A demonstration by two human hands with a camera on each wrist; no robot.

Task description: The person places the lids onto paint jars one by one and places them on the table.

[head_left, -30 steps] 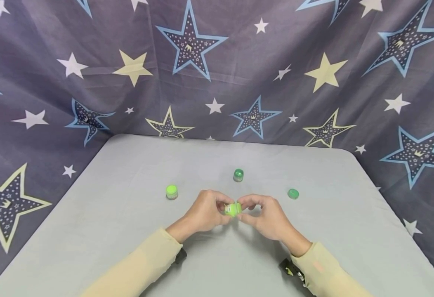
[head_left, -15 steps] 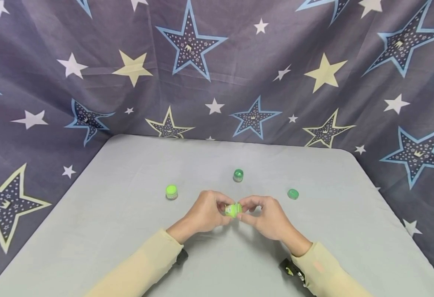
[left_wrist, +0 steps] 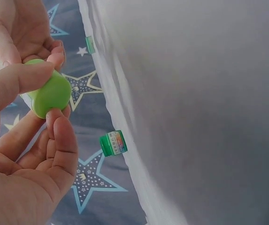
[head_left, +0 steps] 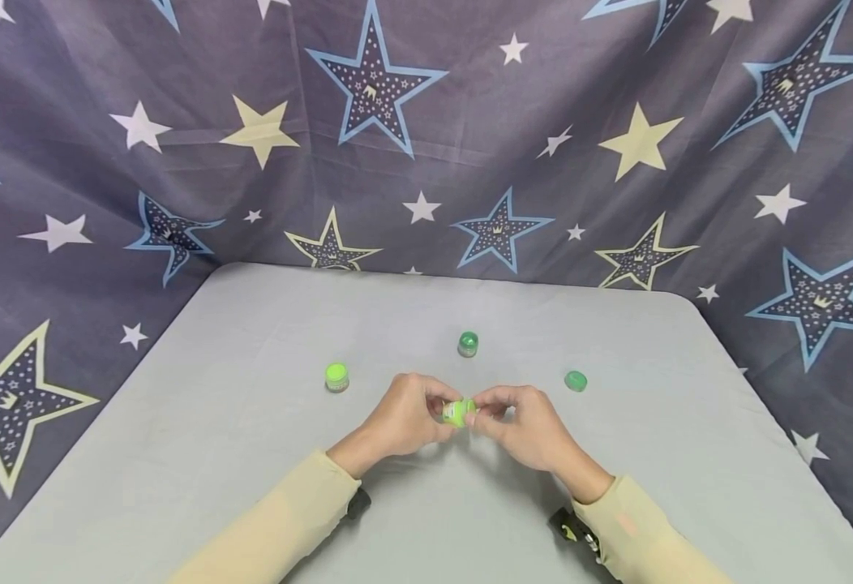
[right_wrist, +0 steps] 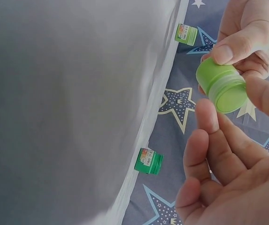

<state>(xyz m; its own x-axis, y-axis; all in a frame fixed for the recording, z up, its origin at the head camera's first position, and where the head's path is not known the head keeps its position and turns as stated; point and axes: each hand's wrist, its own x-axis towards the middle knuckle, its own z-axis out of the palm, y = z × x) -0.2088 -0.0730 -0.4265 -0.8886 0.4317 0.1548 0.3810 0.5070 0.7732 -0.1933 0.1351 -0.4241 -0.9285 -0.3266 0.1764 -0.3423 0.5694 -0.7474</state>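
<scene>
Over the middle of the table, my left hand grips a small light green jar on its side. In the left wrist view, its thumb lies over the rounded end of the jar with fingers below. My right hand pinches the narrower right end between thumb and fingers. In the right wrist view that end, with a translucent ring, faces my right palm, the fingertips right at its edge. A white label shows partly beside my left fingers.
A bright green-lidded jar stands left on the grey-covered table. Beyond my hands stands a dark green jar; a dark green round piece lies right. A star-patterned cloth hangs behind.
My right fingertips have closed in a little around the jar's end, and the jar has tilted slightly. My left hand keeps its place; the other things have not moved.
</scene>
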